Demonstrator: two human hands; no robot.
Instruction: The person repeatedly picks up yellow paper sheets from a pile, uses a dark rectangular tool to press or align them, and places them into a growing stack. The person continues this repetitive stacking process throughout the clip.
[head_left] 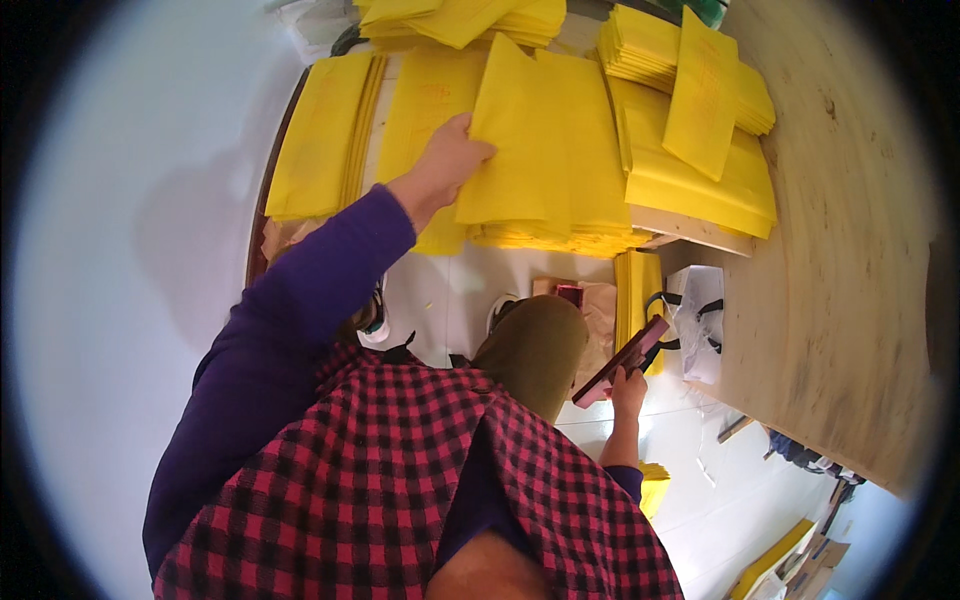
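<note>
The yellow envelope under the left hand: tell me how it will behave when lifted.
The yellow envelope is thin and flat, so it will probably be light and bend or droop from a one-edge grip by the left hand. It lies on a loose stack of envelopes, so it may slide, and pushing it could shift its neighbours.

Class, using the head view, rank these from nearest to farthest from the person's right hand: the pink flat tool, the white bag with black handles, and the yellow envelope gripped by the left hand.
1. Pink flat tool: held in the right hand.
2. White bag with black handles: just right of it, against the wooden board.
3. Yellow envelope: far up on the stacks, in the left hand.
</note>
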